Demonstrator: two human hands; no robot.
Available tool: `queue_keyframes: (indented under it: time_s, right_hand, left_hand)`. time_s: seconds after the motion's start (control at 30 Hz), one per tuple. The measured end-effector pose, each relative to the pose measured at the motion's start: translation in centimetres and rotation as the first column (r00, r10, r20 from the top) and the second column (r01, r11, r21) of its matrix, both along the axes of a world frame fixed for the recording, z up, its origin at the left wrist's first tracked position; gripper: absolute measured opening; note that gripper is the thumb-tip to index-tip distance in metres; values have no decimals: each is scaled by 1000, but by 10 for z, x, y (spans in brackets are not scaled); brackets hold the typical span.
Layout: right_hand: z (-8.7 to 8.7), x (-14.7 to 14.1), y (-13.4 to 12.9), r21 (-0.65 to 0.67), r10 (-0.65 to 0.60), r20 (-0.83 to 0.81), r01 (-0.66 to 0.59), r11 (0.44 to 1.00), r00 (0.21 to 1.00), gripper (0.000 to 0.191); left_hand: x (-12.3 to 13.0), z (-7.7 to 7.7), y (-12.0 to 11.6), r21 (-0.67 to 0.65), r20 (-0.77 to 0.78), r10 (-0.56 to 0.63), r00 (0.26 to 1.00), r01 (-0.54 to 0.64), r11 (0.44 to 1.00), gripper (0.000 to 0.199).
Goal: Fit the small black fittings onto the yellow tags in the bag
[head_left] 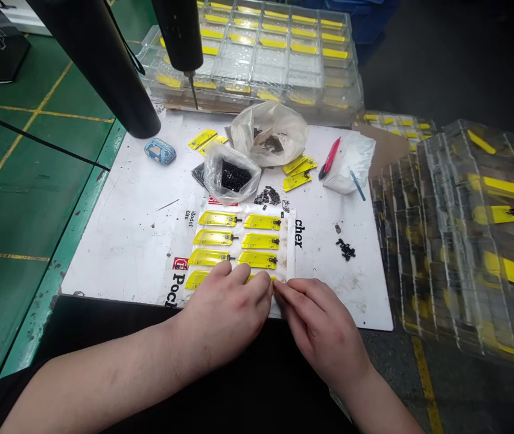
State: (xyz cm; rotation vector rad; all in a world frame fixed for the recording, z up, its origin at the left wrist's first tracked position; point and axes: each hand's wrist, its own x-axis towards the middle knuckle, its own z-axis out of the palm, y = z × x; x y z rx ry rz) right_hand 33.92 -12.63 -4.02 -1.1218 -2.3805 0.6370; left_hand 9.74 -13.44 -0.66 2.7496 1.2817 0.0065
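Note:
Two columns of flat yellow plastic pieces [218, 218] lie on a white printed sheet [288, 247], most with a small black part [276, 223] at the right end. My left hand [239, 298] is closed over the bottom right yellow piece [270, 278], of which only a sliver shows between the fingers. At that piece's right end, my right hand [318, 313] has thumb and fingers pinched together, almost touching the left. Whatever lies in this pinch is hidden. Above the rows are loose small black parts [268, 196] and an open plastic bag of black pieces [232, 175].
A second open bag [268, 129] stands behind, between loose yellow pieces [300, 172]. A red cutter [330, 158], a blue case [160, 151] and black bits [345, 249] lie around. A power screwdriver [189, 66] hangs overhead. Stacked clear compartment trays [456, 241] rise at right, more [257, 60] behind.

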Motion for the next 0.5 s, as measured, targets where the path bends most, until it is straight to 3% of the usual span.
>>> queue_keyframes:
  time_s: [0.2,0.33,0.5]
  right_hand:
    - [23,3,21,3,-134,-56,134,991,989,30]
    - [37,-3,64,103,-257,-16,257,961,966,14]
    - [28,-20,129,85,-210,172,198,977,962,20]
  left_hand:
    - [-9,9,6,-20,72,-12,997,14,1000,31]
    - [-26,25,15,-13,164,-7,986,9,1000,18]
    - [-60,34,30,63,258,100,961,-120,991,18]
